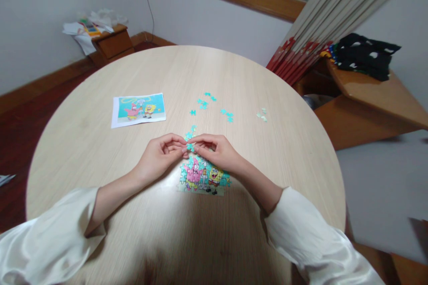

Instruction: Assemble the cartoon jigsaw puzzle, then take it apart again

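A small turquoise jigsaw piece [190, 147] is pinched between the fingertips of both my hands, above the table. My left hand [163, 153] grips it from the left, and my right hand [216, 151] from the right. Just below them lies a partly joined jigsaw puzzle [197, 180] with a pink starfish figure and a yellow square figure. My right hand covers part of its upper edge. Beyond my fingertips, a few loose turquoise pieces [189, 135] lie close by.
More turquoise pieces [202, 104] are scattered farther back, with several pale pieces [262, 115] to the right. A printed reference picture [140, 110] lies at left on the round wooden table [100, 151]. Wooden cabinets [374, 93] and a curtain [321, 22] stand beyond.
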Motion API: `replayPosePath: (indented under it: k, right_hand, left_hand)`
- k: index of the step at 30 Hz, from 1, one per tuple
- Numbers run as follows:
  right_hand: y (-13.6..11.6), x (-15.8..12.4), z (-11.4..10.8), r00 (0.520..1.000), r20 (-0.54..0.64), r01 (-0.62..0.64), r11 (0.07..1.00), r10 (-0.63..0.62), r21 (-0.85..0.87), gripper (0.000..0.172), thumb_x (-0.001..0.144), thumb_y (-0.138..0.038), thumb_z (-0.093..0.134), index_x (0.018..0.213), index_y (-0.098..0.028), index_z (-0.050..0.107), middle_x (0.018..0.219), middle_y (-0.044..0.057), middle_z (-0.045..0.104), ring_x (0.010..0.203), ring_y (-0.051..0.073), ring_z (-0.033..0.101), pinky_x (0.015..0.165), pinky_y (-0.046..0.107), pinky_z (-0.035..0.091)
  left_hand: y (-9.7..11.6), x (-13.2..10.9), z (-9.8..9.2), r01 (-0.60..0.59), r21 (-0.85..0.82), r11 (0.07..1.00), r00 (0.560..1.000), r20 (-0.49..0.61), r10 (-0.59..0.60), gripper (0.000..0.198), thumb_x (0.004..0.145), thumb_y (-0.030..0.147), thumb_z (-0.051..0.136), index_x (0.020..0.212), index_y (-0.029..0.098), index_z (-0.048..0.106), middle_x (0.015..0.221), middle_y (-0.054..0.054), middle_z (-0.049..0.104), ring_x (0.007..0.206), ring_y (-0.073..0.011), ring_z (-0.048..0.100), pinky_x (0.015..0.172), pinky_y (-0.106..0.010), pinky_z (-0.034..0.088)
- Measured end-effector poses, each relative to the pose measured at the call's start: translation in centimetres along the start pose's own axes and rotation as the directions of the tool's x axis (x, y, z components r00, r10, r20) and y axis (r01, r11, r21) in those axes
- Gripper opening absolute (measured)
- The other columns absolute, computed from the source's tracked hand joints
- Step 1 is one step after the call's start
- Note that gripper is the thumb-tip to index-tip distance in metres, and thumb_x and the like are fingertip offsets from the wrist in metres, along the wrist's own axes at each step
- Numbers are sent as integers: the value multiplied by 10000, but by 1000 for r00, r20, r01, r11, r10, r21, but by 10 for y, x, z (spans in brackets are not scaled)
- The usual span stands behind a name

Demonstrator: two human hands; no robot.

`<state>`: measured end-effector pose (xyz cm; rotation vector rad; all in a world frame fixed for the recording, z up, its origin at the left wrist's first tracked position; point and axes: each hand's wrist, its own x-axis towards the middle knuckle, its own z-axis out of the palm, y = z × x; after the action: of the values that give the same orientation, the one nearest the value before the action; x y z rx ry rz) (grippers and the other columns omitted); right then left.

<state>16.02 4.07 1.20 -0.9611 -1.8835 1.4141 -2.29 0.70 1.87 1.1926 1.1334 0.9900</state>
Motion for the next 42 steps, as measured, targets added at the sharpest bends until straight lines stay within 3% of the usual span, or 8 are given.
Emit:
replayPosePath:
  k: [4,12,33,36,39,42]
  right_hand:
    - [-3,2,-7,999,-21,37,976,-43,-213,247,882,-154,476,934,-201,714,857,38,594,773,130,526,717,292,429]
    - [-6,4,-5,983,174,135,899,-67,-416,324,866,-37,398,863,-184,687,856,40,512,848,152,505,801,306,411]
    - [-2,5,0,971,227,182,847,-75,-499,309,875,-44,402,883,-194,672,873,48,505,896,172,481,851,323,416]
    - [-1,6,1,972,218,189,839,-87,-510,299,879,-46,403,884,-189,667,893,57,526,921,177,490,862,324,417]
    - [1,6,2,974,199,195,835,-104,-515,267,897,-77,404,909,-190,645,918,62,556,944,181,501,873,333,419]
    - [1,6,2,976,184,197,839,-118,-507,231,909,-101,408,947,-185,620,946,65,587,954,179,514,886,345,416]
  left_hand:
    - [2,0,-1,-55,100,993,998,-28,58,182,722,295,666,810,151,599,675,-19,659,631,-137,635,666,-289,532]
    - [6,-1,-2,-81,235,969,990,-90,105,97,717,247,608,754,157,608,637,4,610,579,-112,555,557,-228,448]
    - [5,-1,-2,-126,306,944,984,-79,157,90,721,246,563,743,165,595,661,2,600,598,-118,534,563,-227,430]
    - [5,-5,-3,-240,460,855,962,-5,273,118,785,239,515,779,167,608,703,-16,617,647,-138,561,617,-258,458]
    - [3,-15,-3,-433,649,625,895,228,383,204,823,160,439,849,172,641,840,-57,653,788,-168,598,735,-306,487]
    - [-2,-26,0,-510,760,402,858,418,298,260,795,110,426,897,165,659,931,-91,651,844,-193,602,755,-330,508]
